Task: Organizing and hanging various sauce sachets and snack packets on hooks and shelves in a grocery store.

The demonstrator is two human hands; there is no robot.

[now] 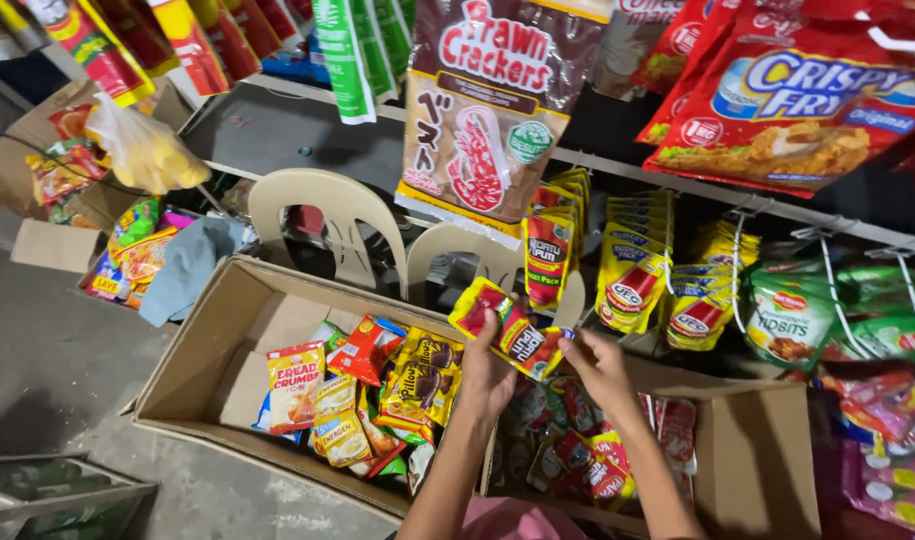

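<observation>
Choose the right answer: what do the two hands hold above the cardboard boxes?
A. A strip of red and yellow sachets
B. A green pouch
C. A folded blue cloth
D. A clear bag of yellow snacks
A: the left hand and right hand each grip an end of the strip of red and yellow sachets, over the cardboard boxes.

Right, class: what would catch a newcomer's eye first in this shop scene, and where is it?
The two hands at centre: the left hand and right hand hold a strip of red-and-yellow sachets between them. Below sits an open brown cardboard box of snack packets; a large brown cracker bag hangs overhead.
</observation>
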